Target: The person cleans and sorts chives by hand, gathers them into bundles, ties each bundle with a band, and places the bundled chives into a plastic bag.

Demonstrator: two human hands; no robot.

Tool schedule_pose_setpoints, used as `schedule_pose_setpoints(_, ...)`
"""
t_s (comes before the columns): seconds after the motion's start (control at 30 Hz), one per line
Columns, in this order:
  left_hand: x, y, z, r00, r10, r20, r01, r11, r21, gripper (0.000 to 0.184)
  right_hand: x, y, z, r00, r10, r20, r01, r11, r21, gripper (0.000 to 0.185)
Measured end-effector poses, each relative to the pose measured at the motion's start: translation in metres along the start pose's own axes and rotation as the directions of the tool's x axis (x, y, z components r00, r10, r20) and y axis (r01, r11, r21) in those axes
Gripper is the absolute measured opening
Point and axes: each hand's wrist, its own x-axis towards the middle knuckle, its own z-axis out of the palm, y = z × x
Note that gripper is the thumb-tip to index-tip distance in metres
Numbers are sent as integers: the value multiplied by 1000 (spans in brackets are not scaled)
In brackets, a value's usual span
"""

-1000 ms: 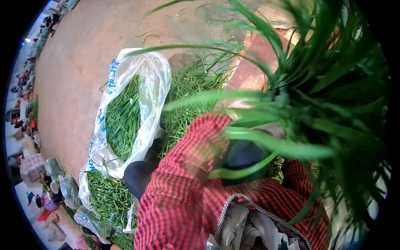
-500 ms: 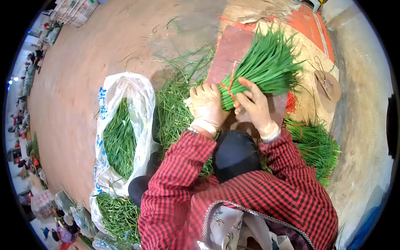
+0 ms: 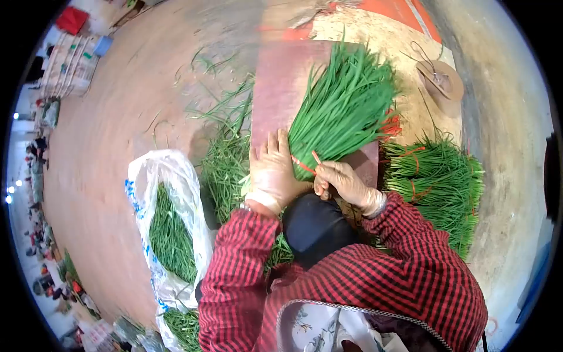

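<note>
A large bunch of garlic chives [image 3: 346,100] lies on a reddish-brown board [image 3: 281,76], leaves fanned toward the upper right. My gloved left hand [image 3: 272,173] holds the stem end down, fingers extended across it; pale stem ends show just left of the palm. Around the bunch near that hand runs a red tie [image 3: 302,166]. Between the thumb and fingers of my gloved right hand [image 3: 343,183] is pinched the tie's loose end, close to the stems. The underside of the bunch is hidden.
Tied chive bunches [image 3: 434,188] are stacked at right, near loose red ties [image 3: 391,125]. A round brown disc with a cord [image 3: 443,80] lies beyond them. Loose greens [image 3: 226,164] cover the floor at left, beside a white plastic bag [image 3: 202,229] of greens. My dark-clad knee [image 3: 319,226] is below the board.
My right hand has gone from spread fingers beside the bunch to pinching the tie, lower down. The view has shifted, and my left hand stays on the stem end.
</note>
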Motion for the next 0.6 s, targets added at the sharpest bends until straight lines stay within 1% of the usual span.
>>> schedule_pose_setpoints(0.07, 2, 1, 5, 978, -73, 195, 109, 978, -179, 130, -9, 1, -4, 995, 95, -39, -94, 995, 22, 38)
schedule_pose_setpoints(0.1, 1, 4, 3, 978, -63, 201, 99, 980, -175, 130, -9, -1, -6, 994, 93, -49, -91, 995, 29, 38)
schedule_pose_setpoints(0.17, 0, 12, -4, 978, -90, 189, 106, 992, -72, 109, -6, -11, -7, 984, 173, -36, -173, 985, -8, 31)
schedule_pose_setpoints(0.23, 0, -1, 10, 963, -71, 260, 92, 993, -69, 91, 13, -31, 27, 991, 128, -29, -115, 955, 273, 21)
schedule_pose_setpoints(0.27, 2, -17, 20, 945, -7, 328, 65, 984, -166, 82, 41, -32, 55, 949, -314, -40, 305, 941, -147, 20)
schedule_pose_setpoints(0.3, 1, -27, 26, 932, 20, 362, 70, 969, -235, 73, 40, -44, 52, 974, -223, 29, 225, 965, -135, 20)
schedule_pose_setpoints(0.33, 1, -32, 26, 920, 50, 390, 76, 950, -302, 65, 45, -49, 52, 976, -205, 70, 217, 942, -255, 21)
schedule_pose_setpoints(0.37, 3, -32, 27, 919, 96, 383, 49, 935, -352, 66, 37, -54, 49, 988, -143, 56, 154, 935, -320, 23)
schedule_pose_setpoints(0.4, 4, -29, 24, 916, 143, 376, 23, 915, -402, 66, 34, -53, 45, 960, -270, 71, 278, 909, -312, 25)
schedule_pose_setpoints(0.47, 4, -42, 17, 925, 186, 331, 50, 805, -591, 67, -3, -86, 34, 940, -334, 75, 342, 914, -217, 25)
schedule_pose_setpoints(0.5, 8, -46, 14, 927, 188, 324, 85, 736, -671, 68, -10, -87, 21, 939, -343, 22, 339, 913, -226, 25)
schedule_pose_setpoints(0.57, 8, -24, -5, 931, 185, 316, 154, 587, -795, 67, -28, -72, -4, 994, -111, 17, 112, 989, -98, 25)
schedule_pose_setpoints(0.6, 2, -8, -34, 932, 172, 319, 195, 502, -842, 65, -37, -55, -13, 992, -126, -18, 124, 987, -98, 25)
